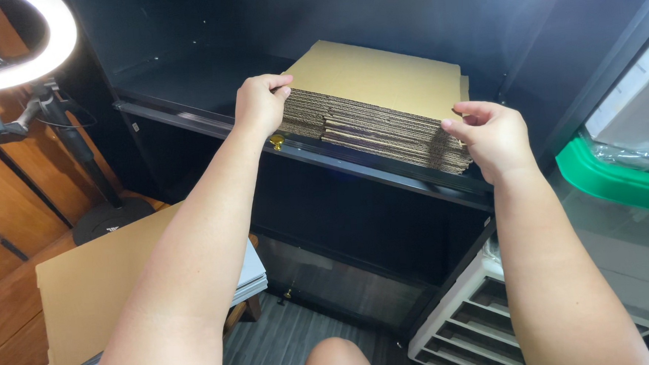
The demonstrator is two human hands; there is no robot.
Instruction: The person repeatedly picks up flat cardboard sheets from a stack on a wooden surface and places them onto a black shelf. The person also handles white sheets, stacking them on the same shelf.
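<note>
Stack of flattened cardboard sheets (379, 102) lying on the black cabinet shelf (383, 173); my left hand (261, 104) curls its fingers over the stack's left corner, my right hand (494, 138) pinches the right corner edge; a loose cardboard sheet (93, 287) lies lower left

Ring light (32, 42), green bin (613, 178), white rack (472, 319)

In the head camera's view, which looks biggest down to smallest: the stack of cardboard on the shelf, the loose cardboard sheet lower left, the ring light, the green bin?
1. Cardboard stack
2. Loose cardboard sheet, close in size and nearer the camera, so unsure
3. Green bin, cut off by the frame
4. Ring light, also cut off, so its place against the bin is uncertain
</note>
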